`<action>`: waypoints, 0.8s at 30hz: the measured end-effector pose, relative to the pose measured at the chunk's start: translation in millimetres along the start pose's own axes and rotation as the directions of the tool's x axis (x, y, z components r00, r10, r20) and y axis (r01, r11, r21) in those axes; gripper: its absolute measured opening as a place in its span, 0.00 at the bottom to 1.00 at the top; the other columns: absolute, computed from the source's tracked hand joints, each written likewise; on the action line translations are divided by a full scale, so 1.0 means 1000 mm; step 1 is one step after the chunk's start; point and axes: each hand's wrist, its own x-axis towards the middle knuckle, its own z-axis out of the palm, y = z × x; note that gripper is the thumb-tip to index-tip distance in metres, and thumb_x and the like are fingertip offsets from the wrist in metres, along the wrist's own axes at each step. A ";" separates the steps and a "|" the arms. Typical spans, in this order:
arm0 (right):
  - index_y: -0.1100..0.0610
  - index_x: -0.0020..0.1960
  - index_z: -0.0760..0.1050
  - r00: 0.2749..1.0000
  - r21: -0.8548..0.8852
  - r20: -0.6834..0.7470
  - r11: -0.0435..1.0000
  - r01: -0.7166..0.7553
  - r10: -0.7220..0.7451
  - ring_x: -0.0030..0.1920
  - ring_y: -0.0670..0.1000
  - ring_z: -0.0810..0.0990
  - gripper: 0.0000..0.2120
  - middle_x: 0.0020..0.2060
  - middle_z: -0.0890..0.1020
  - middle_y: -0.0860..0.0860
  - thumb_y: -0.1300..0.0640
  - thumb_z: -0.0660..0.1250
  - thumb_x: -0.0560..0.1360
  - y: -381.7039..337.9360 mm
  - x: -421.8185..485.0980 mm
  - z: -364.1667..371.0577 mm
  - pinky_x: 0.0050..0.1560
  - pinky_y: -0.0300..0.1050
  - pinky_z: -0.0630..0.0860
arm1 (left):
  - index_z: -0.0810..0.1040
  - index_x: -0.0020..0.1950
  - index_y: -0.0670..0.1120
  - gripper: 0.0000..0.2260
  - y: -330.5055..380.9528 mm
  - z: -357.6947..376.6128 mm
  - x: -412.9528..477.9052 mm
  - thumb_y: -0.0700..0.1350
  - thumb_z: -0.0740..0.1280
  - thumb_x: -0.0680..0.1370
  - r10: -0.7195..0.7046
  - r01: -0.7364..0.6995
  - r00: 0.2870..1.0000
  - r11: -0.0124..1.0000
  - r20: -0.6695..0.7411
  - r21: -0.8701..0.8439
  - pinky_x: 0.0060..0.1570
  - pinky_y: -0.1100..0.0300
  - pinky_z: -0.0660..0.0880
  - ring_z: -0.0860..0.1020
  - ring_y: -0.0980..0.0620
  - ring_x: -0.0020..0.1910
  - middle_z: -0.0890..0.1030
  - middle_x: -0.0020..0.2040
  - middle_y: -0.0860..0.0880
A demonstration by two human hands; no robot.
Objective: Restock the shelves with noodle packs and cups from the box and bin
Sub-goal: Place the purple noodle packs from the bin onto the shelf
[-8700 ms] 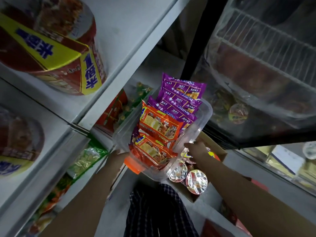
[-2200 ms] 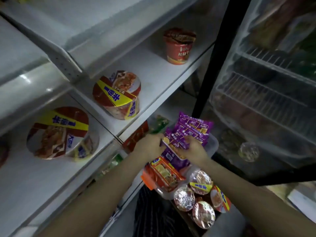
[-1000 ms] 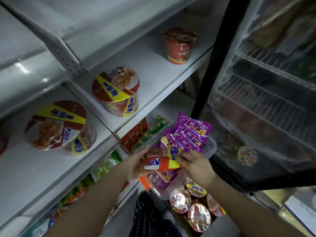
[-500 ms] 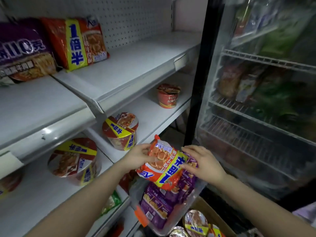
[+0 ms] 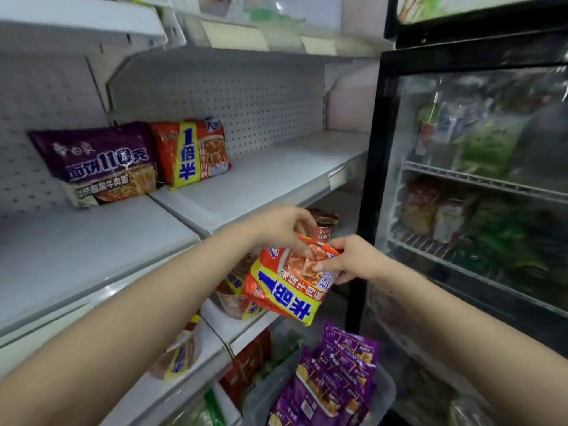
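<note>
While both hands lift it toward the upper shelf (image 5: 276, 176), probably to stand it beside the matching pack (image 5: 190, 152) at the back edge, the orange noodle pack (image 5: 289, 287) hangs below the shelf's front edge, its top edge pinched by left hand (image 5: 282, 226) and right hand (image 5: 353, 259) fingers.

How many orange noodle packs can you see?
2: one orange pack leans on the shelf beside a purple pack; one is held by both hands. More may hide.
</note>
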 end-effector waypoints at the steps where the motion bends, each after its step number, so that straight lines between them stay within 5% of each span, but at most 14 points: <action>1: 0.59 0.52 0.80 0.999 0.060 -0.032 0.998 0.011 -0.009 0.39 0.48 0.85 0.14 0.39 0.86 0.52 0.57 0.78 0.69 -0.005 0.002 -0.001 0.40 0.46 0.83 | 0.75 0.67 0.54 0.28 -0.002 -0.010 -0.003 0.55 0.78 0.69 0.001 -0.004 0.995 0.999 -0.096 -0.038 0.54 0.58 0.77 0.80 0.57 0.53 0.81 0.55 0.57; 5: 0.61 0.53 0.80 0.994 0.209 -0.101 0.975 0.069 -0.048 0.45 0.55 0.86 0.15 0.42 0.86 0.56 0.57 0.78 0.69 -0.024 0.012 -0.012 0.50 0.55 0.83 | 0.72 0.70 0.54 0.28 -0.028 -0.053 -0.017 0.58 0.74 0.72 -0.077 -0.066 0.840 0.968 -0.536 -0.243 0.56 0.59 0.77 0.79 0.57 0.55 0.80 0.58 0.55; 8: 0.61 0.55 0.80 0.996 0.168 -0.047 0.983 0.077 -0.070 0.48 0.56 0.86 0.17 0.45 0.86 0.57 0.55 0.78 0.69 -0.035 0.020 -0.021 0.53 0.57 0.81 | 0.73 0.69 0.51 0.28 -0.054 -0.080 -0.026 0.59 0.74 0.72 -0.235 -0.113 0.700 0.896 -0.675 -0.430 0.54 0.59 0.79 0.80 0.58 0.52 0.80 0.55 0.55; 11: 0.63 0.55 0.80 0.996 0.116 0.050 0.991 0.070 -0.076 0.48 0.56 0.85 0.17 0.48 0.85 0.61 0.56 0.77 0.70 -0.048 0.030 -0.038 0.48 0.53 0.83 | 0.71 0.68 0.49 0.32 -0.074 -0.091 -0.036 0.64 0.72 0.70 -0.347 -0.046 0.727 0.837 -0.592 -0.546 0.47 0.64 0.77 0.79 0.64 0.49 0.80 0.53 0.55; 17: 0.57 0.47 0.84 0.966 0.265 0.165 0.952 0.151 -0.199 0.44 0.53 0.85 0.25 0.46 0.85 0.59 0.47 0.83 0.54 -0.091 0.065 -0.072 0.38 0.47 0.83 | 0.69 0.72 0.52 0.47 -0.106 -0.100 -0.054 0.77 0.68 0.60 -0.380 0.104 0.875 0.752 -0.299 -0.650 0.53 0.54 0.80 0.83 0.55 0.53 0.81 0.59 0.54; 22: 0.62 0.58 0.78 0.966 0.563 -0.001 0.798 0.214 -0.259 0.47 0.55 0.85 0.19 0.49 0.85 0.59 0.55 0.73 0.69 -0.138 0.120 -0.054 0.45 0.50 0.84 | 0.74 0.68 0.52 0.44 -0.133 -0.114 -0.048 0.75 0.72 0.59 -0.319 0.036 0.934 0.524 -0.158 -0.851 0.60 0.45 0.78 0.81 0.45 0.60 0.82 0.62 0.48; 24: 0.62 0.57 0.77 0.970 0.649 -0.024 0.734 0.199 -0.242 0.44 0.54 0.85 0.14 0.46 0.85 0.58 0.58 0.70 0.73 -0.152 0.144 -0.038 0.41 0.48 0.84 | 0.72 0.69 0.51 0.38 -0.140 -0.118 -0.046 0.67 0.75 0.65 -0.349 0.073 0.926 0.537 -0.143 -0.840 0.60 0.46 0.78 0.82 0.45 0.58 0.83 0.61 0.48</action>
